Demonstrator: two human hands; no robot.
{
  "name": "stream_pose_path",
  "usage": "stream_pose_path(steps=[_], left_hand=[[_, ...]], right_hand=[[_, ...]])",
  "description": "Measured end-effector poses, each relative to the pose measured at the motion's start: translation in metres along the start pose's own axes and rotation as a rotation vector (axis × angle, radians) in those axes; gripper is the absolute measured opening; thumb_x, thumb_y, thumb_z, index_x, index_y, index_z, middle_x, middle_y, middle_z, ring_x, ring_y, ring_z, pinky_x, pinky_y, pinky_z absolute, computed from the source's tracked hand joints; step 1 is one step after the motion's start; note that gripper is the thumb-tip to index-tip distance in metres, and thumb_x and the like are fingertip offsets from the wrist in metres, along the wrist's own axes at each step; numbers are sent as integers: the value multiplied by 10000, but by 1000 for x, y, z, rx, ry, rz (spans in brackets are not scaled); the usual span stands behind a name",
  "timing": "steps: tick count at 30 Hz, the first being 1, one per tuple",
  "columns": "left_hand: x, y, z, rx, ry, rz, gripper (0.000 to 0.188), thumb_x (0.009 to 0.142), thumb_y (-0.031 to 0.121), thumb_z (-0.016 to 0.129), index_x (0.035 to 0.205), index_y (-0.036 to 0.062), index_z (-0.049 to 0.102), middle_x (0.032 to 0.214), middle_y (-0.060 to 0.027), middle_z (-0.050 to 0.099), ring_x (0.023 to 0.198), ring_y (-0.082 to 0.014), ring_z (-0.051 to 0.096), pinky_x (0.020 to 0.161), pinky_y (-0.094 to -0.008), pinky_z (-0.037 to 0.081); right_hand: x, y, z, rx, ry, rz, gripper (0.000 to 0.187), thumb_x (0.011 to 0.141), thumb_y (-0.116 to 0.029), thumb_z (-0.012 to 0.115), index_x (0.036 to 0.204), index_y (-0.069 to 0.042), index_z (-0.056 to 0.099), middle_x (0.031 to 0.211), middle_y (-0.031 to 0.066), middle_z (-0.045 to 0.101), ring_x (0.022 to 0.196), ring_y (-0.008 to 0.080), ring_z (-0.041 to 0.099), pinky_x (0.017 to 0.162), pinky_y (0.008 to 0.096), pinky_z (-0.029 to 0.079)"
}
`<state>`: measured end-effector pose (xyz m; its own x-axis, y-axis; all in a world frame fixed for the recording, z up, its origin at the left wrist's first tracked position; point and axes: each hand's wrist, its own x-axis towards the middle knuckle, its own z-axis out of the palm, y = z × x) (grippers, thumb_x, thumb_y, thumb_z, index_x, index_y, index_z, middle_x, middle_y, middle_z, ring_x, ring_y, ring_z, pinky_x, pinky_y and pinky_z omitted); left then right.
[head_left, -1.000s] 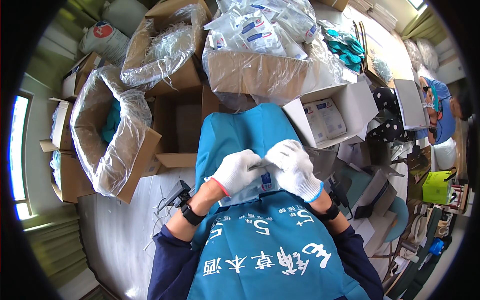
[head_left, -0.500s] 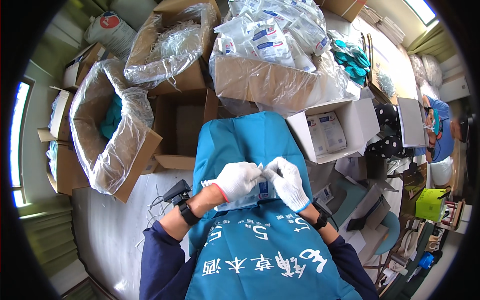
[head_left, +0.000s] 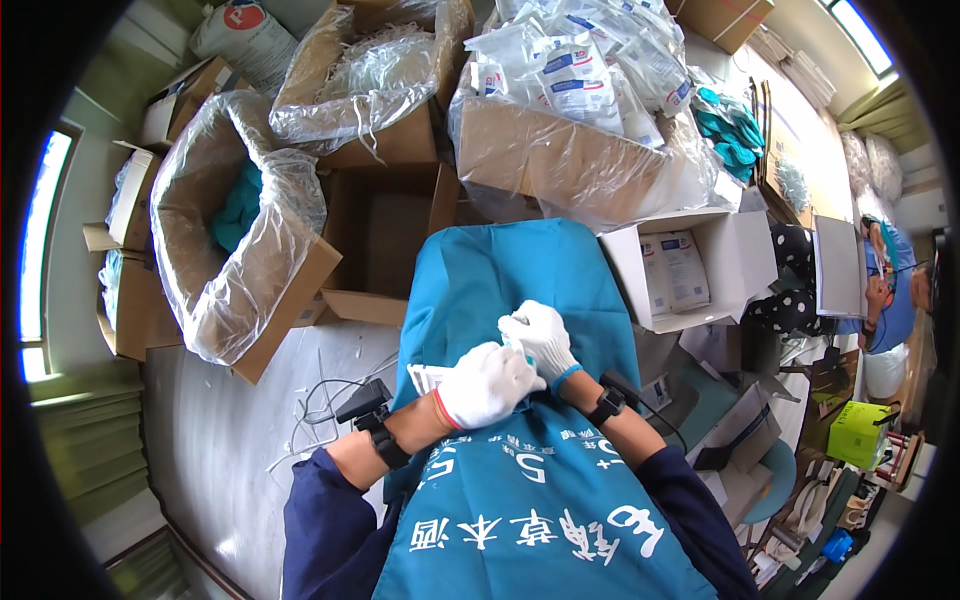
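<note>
Both my hands wear white knit gloves and meet above the teal apron (head_left: 500, 265) on my lap. My left hand (head_left: 490, 386), closed with its back up, lies over a flat white packet (head_left: 428, 378) whose end sticks out on the left. Just beyond it and to the right, my right hand (head_left: 540, 338) is closed, its fingers curled at the packet's hidden end. A bit of teal shows between the two hands, too small to make out. The gloves cover most of the packet.
Ahead stands a carton (head_left: 550, 150) heaped with sealed white packets. At right, a white box (head_left: 665, 318) holds similar packets. A brown carton (head_left: 385, 305) and a plastic-lined carton (head_left: 285, 310) with teal cloth stand left. Another person (head_left: 890, 290) sits at far right.
My hands have gone from pinching side by side at the packet's top to overlapping, the right hand shifting left and farther away. The packet's printed face is now covered. The view has shifted slightly.
</note>
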<state>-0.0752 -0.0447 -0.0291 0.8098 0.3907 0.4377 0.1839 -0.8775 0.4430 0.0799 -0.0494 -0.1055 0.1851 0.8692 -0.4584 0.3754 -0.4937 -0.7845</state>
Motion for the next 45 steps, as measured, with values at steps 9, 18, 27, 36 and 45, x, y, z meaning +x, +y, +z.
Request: stream_pose_path(steps=[9, 18, 27, 36, 45], left_hand=[[2, 13, -26, -191, 13, 6, 161, 666, 90, 730, 805, 158, 687, 729, -36, 570, 650, -228, 577, 575, -378, 463], [-2, -30, -7, -222, 81, -254, 42, 805, 81, 710, 796, 75, 669, 777, -118, 610, 746, -328, 615, 639, -415, 502], [14, -33, -7, -429, -90, -830, 203, 840, 136, 746, 963, 34, 620, 777, -117, 608, 682, -228, 617, 645, -353, 496], [2, -37, 7, -44, -360, -466, 231, 916, 247, 614, 813, 52, 679, 707, -175, 630, 661, -374, 632, 590, -445, 500], [23, 28, -33, 47, 19, 93, 181, 757, 221, 787, 766, 108, 647, 638, -35, 535, 552, -201, 566, 476, -349, 437]], right_hand=[[14, 27, 8, -25, -237, -248, 237, 880, -263, 661, 927, -31, 658, 924, 165, 693, 873, 315, 668, 783, 415, 521], [-5, -35, -54, 551, -445, -284, 235, 1003, -272, 625, 989, -40, 658, 924, 39, 673, 854, 99, 623, 732, 241, 497], [-27, -23, -57, 264, -100, -309, 138, 888, -117, 738, 851, -19, 648, 729, 45, 649, 674, 90, 565, 624, 274, 478], [-21, -27, -43, 1, -5, -377, 99, 843, -94, 685, 787, -43, 621, 778, 159, 683, 717, 351, 654, 638, 399, 498], [22, 22, -13, -378, 43, -106, 335, 814, -394, 703, 800, -61, 678, 824, 186, 683, 804, 376, 656, 707, 468, 493]])
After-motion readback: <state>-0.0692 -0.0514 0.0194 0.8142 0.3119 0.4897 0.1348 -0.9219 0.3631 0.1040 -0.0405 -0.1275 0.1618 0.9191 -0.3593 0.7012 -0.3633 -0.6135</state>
